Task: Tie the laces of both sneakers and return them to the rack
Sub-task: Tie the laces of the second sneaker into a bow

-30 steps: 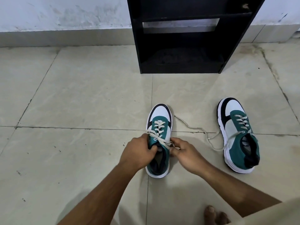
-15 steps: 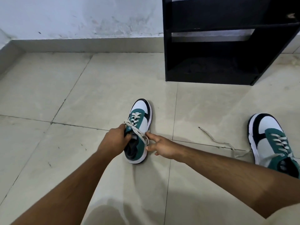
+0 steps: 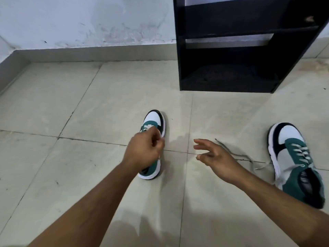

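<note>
A green, white and black sneaker [image 3: 154,118] stands on the floor tiles, toe pointing away from me. My left hand [image 3: 144,150] hovers over its middle with fingers curled, hiding the laces; whether it grips a lace is hidden. My right hand [image 3: 217,157] floats to the right of that shoe, fingers spread and holding nothing. The second sneaker [image 3: 293,157] sits at the far right, its untied lace [image 3: 236,154] trailing left across the floor behind my right hand. The black rack [image 3: 231,56] stands at the back right, with no shoes on the shelves I can see.
Beige floor tiles [image 3: 89,104] stretch around both shoes. A white scuffed wall [image 3: 89,20] with a tiled skirting runs along the back and turns at the far left corner.
My right hand has let go of the left sneaker's lace and moved right, opening. My left hand has risen over the shoe. The view has shifted closer.
</note>
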